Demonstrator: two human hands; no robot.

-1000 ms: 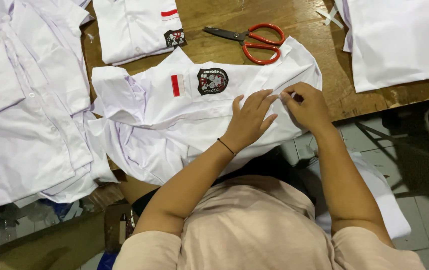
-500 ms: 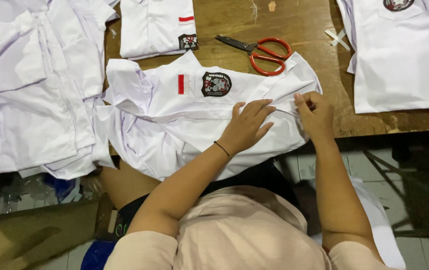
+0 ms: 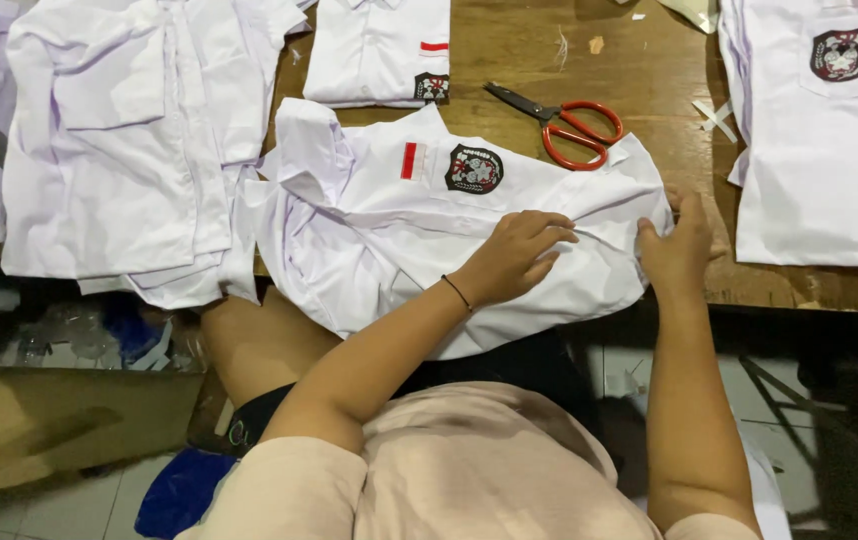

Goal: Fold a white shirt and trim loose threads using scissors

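White shirt (image 3: 389,230) with a dark round badge and a small red-and-white patch lies crumpled across the near edge of the wooden counter (image 3: 519,55), its lower part hanging over the edge toward the person's lap. In the head view, the left hand (image 3: 514,255) rests on the cloth with the fingers curled and bunching a fold, so it holds fabric rather than lying flat. The right hand (image 3: 677,250) sits at the shirt's right end, the fingers closed around its edge; whether anything small is pinched there I cannot tell. Red-handled scissors (image 3: 564,122) lie just beyond the shirt, untouched. A stack of white shirts (image 3: 119,150) fills the left, another folded one (image 3: 384,50) lies at the top, and one more (image 3: 819,140) lies to the right.

By my reading, the step in hand is working along the seam or hem at the shirt's right end; the next move calls for keeping the cloth taut between both hands.

Against the earlier frames, the right hand has dropped from a raised pinch to a grip on the edge, and the left has slid closer to it.
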